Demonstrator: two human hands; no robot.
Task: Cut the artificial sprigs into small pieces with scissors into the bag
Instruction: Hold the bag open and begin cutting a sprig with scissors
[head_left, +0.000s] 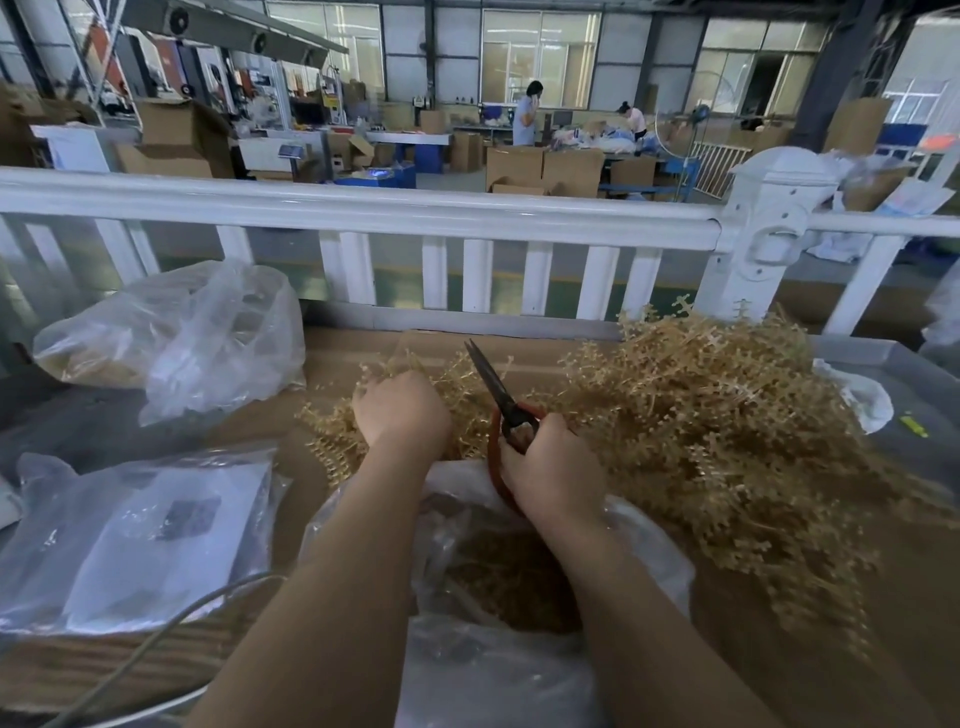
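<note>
**Sprig cutting over open bag, mid-reach for next bunch**

L hand (402, 413) down in loose sprigs (727, 441) at near edge of pile, fingers curled into strands; looks like gathering a bunch, exact hold hidden behind knuckles. R hand (550, 467) wrapped round red loops of scissors (501, 397), fingers closed on handle; blades together, tip pointing up and away, not yet on any stem. Clear bag (649, 551) open just below both wrists, mouth toward body, tan cut bits already inside.

Step in hand, as judged: pull a sprig out w/ L, bring over bag mouth, snip short.
- Lift bunch clear of pile first, so strands don't drag tangled neighbours along.
- Keep cut point above bag opening, not above cardboard; bits will scatter otherwise.
- Open blades only once tip faces away from L fingers; hands sit close together now.
- Short snips from stem tip back toward L hand.

Edges and room:
- Pile fills R side of tabletop (883, 441), spilling toward near R edge; little free room there.
- White railing (363, 208) close behind pile; limits forward reach.
- L side: crumpled bag of stock (171, 338) at back, flat packets in plastic (140, 535) nearer, cable (171, 623) across near L corner. Possible snag for L elbow.
- Best free lane: straight over bag mouth, between forearms.
</note>
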